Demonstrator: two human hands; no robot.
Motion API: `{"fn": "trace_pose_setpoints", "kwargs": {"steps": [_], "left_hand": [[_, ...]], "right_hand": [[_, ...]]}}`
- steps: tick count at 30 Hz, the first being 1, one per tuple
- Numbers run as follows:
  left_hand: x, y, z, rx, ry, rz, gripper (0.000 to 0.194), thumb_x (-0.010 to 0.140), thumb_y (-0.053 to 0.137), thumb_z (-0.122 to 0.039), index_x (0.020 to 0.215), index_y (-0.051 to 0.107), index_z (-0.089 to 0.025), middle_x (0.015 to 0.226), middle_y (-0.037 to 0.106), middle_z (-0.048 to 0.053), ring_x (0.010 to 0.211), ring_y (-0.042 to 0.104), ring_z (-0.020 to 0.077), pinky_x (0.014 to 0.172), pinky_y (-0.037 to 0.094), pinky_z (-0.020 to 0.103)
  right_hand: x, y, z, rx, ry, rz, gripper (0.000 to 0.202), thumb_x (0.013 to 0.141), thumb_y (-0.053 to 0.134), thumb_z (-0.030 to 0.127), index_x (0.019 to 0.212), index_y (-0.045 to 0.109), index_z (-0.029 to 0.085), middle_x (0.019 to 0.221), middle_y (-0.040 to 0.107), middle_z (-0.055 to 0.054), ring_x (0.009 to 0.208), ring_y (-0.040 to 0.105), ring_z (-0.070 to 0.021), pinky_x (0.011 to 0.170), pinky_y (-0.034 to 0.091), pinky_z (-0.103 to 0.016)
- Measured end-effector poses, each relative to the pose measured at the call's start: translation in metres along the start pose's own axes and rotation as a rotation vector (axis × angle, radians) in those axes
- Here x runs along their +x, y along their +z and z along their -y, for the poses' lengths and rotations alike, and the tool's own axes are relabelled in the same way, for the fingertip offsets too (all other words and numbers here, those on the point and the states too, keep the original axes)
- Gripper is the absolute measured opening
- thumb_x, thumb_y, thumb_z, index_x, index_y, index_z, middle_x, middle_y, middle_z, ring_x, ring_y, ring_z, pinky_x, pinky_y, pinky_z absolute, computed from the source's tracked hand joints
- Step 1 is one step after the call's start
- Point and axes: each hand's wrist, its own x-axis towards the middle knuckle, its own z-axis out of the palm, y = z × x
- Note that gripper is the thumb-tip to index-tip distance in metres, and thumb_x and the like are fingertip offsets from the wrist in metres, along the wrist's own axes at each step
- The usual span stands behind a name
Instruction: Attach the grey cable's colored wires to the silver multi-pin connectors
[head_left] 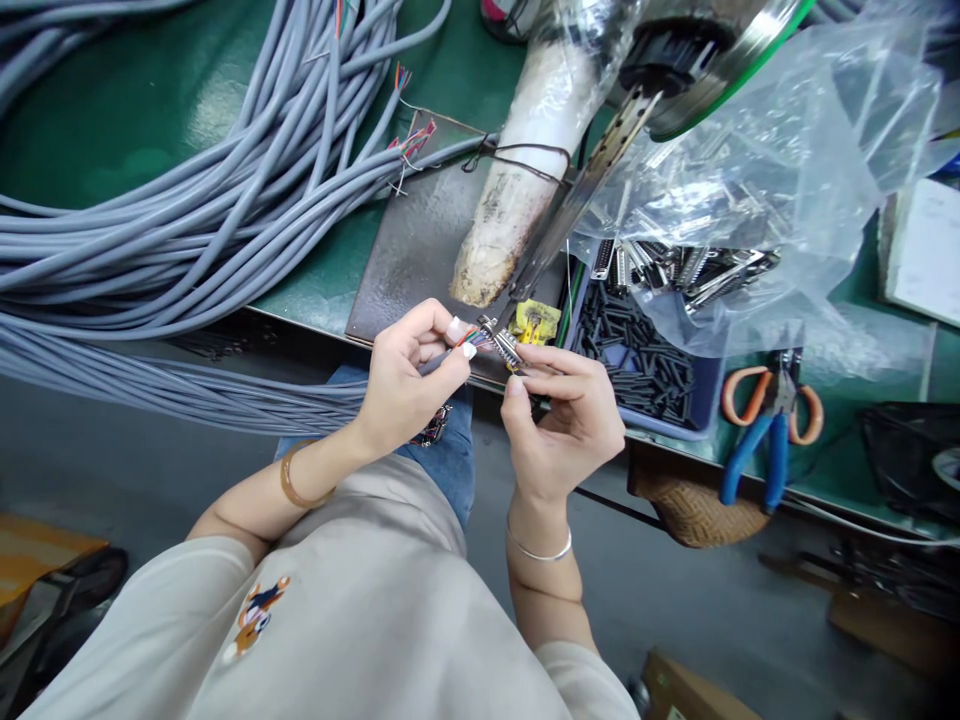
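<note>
My left hand (412, 365) pinches the fanned coloured wires (474, 337) at the stripped end of a grey cable, just above the table's front edge. My right hand (562, 410) has thumb and fingers closed on a small metal multi-pin connector (507, 347), which meets the wire ends. Whether each wire is joined to a pin is too small to tell. The tip of a slotted metal soldering iron (559, 215) comes down right above the connector. Beside it lies a yellow piece (536, 320), perhaps a sponge.
Grey cables (187, 240) fill the left of the green table. A plastic-wrapped white tube (506, 190) slants over a dark plate (397, 260). Right of my hands, a blue bin (701, 410) holds black sleeves and metal connectors under a clear bag (810, 170). Scissors (806, 415) and blue-handled cutters (776, 450) lie farther right.
</note>
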Motion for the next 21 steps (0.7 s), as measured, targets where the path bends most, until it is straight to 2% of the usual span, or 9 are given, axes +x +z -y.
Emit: {"fn": "trace_pose_setpoints", "kwargs": {"steps": [6, 13, 21], "left_hand": [[-0.0002, 0.0019, -0.0004, 0.03, 0.016, -0.016, 0.02, 0.076, 0.072, -0.016, 0.074, 0.052, -0.018, 0.072, 0.061, -0.003, 0.059, 0.053, 0.0048, 0.055, 0.041, 0.016], [-0.0014, 0.0026, -0.002, 0.047, 0.028, -0.031, 0.022, 0.077, 0.076, -0.022, 0.075, 0.055, -0.019, 0.075, 0.063, -0.002, 0.06, 0.054, 0.0061, 0.055, 0.043, 0.018], [-0.0004, 0.0009, -0.0002, 0.041, 0.003, -0.015, 0.02, 0.077, 0.072, -0.017, 0.074, 0.052, -0.018, 0.071, 0.059, -0.004, 0.06, 0.052, 0.0055, 0.056, 0.042, 0.017]], "right_hand": [[0.003, -0.0005, 0.0014, -0.024, -0.008, -0.005, 0.014, 0.085, 0.073, 0.011, 0.087, 0.067, 0.023, 0.1, 0.078, -0.001, 0.093, 0.075, -0.0182, 0.078, 0.065, -0.035], [0.0062, -0.0002, 0.0058, -0.065, -0.018, -0.026, 0.015, 0.083, 0.075, 0.011, 0.086, 0.07, 0.025, 0.098, 0.078, 0.0, 0.089, 0.076, -0.0182, 0.076, 0.066, -0.035], [0.0023, 0.0014, 0.0029, -0.054, -0.014, -0.016, 0.014, 0.084, 0.074, 0.011, 0.085, 0.067, 0.023, 0.098, 0.079, -0.001, 0.089, 0.075, -0.0179, 0.076, 0.065, -0.034]]}}
